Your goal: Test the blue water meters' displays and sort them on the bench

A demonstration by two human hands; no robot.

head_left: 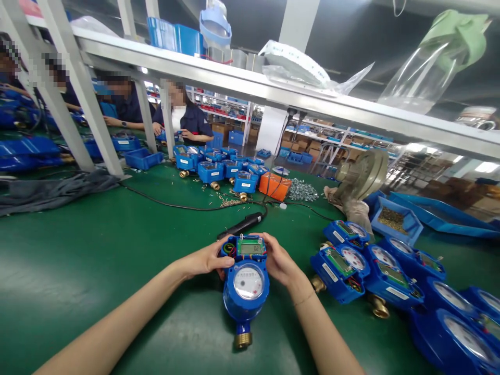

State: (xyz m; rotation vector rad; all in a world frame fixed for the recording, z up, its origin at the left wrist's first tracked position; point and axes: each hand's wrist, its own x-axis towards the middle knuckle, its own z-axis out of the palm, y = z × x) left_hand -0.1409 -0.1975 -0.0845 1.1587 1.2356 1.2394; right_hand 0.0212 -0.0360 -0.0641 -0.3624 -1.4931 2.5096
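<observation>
A blue water meter [246,291] is held between my two hands over the green bench, its brass threaded end towards me. Its electronics box lies uncovered, showing a small display [252,249], a green circuit board and coloured wires. My left hand [211,259] grips the box's left side, thumb on top. Around the right side curls my right hand [279,260], its fingertips partly hidden behind the box. Just beyond the meter a black electric screwdriver [244,225] lies on the bench.
Several open-topped meters [339,268] crowd the right side. Further back stand several closed meters [211,171], loose screws [232,202], an orange box [275,186] and a heap of small grey parts [302,190]. A black cable [175,207] crosses the bench. Co-workers sit at the back left.
</observation>
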